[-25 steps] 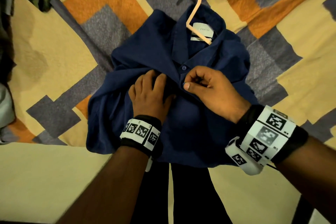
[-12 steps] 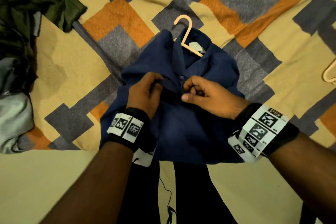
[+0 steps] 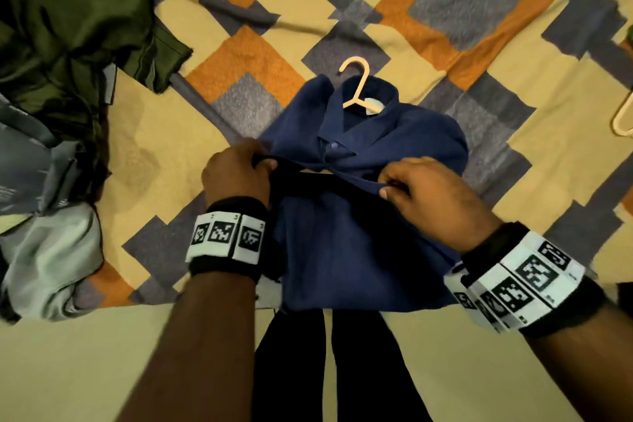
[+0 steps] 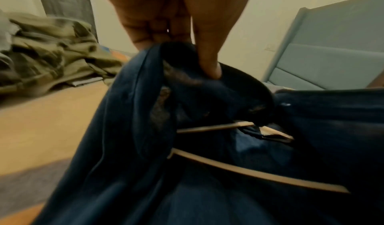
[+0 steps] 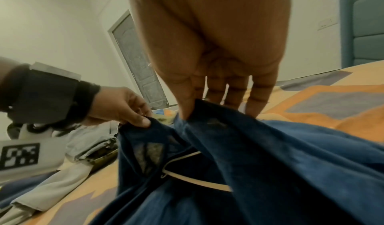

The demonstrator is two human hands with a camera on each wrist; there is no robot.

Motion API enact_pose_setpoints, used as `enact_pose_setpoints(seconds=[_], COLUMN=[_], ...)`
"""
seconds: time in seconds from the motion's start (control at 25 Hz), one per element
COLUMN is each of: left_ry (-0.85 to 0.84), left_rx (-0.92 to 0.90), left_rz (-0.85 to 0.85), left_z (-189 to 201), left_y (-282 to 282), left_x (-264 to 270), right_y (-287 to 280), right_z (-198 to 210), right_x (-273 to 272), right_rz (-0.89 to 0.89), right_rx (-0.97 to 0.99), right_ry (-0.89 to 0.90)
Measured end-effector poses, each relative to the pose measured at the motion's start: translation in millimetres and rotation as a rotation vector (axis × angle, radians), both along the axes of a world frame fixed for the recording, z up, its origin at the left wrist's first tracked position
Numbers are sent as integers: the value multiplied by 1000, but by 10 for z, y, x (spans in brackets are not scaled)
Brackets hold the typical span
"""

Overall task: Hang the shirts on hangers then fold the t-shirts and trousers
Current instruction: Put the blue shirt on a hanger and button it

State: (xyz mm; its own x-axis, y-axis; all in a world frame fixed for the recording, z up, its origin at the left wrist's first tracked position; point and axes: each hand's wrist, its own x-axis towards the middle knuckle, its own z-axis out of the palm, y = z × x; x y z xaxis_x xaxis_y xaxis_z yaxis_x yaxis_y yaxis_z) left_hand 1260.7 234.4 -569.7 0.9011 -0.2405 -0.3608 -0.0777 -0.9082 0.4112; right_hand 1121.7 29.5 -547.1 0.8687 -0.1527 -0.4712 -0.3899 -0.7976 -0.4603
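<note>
A navy blue shirt (image 3: 359,233) lies on the patterned bedspread with a cream hanger (image 3: 359,86) inside it, the hook sticking out above the collar. My left hand (image 3: 239,175) pinches the left front edge of the shirt (image 4: 145,130) and my right hand (image 3: 421,188) pinches the right front edge (image 5: 270,146). The two edges are held apart, lifted off the bed. Through the opening the hanger's arm (image 4: 249,171) and bar (image 5: 197,181) show inside the shirt. One button (image 3: 334,146) below the collar looks fastened.
A heap of olive green clothes (image 3: 68,44) and grey-white garments (image 3: 44,250) lies at the left. Another cream hanger (image 3: 621,120) pokes in at the right edge. Dark trousers (image 3: 325,370) hang below the shirt's hem. A grey headboard (image 4: 332,47) stands behind.
My hands, close together at the shirt's placket a second ago, have moved apart, pulling the two front edges open and up. The view has shifted, showing more of the bed.
</note>
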Motion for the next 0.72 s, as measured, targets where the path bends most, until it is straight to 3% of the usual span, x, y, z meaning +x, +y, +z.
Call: enact_pose_setpoints(seconds=[0.08, 0.16, 0.24, 0.44, 0.52, 0.72], left_ry=[-38, 119, 299, 527, 559, 522], left_rx=[-227, -498, -632, -930, -979, -860], left_rz=[-53, -11, 71, 258, 308, 254], left_z=[-161, -199, -139, 68, 99, 110], left_y=[-74, -127, -132, 45, 58, 30], left_x=[-236, -579, -864, -1070, -1089, -1076], right_y=[174, 331, 504, 674, 655, 642], right_z=[-83, -180, -278, -125, -57, -29], right_x=[-20, -94, -210, -390, -428, -399], right_rz=[-30, -238, -499, -727, -768, -720], right_rx=[-107, 113, 438, 665, 741, 759], right_ry=[9, 8, 5, -90, -81, -56])
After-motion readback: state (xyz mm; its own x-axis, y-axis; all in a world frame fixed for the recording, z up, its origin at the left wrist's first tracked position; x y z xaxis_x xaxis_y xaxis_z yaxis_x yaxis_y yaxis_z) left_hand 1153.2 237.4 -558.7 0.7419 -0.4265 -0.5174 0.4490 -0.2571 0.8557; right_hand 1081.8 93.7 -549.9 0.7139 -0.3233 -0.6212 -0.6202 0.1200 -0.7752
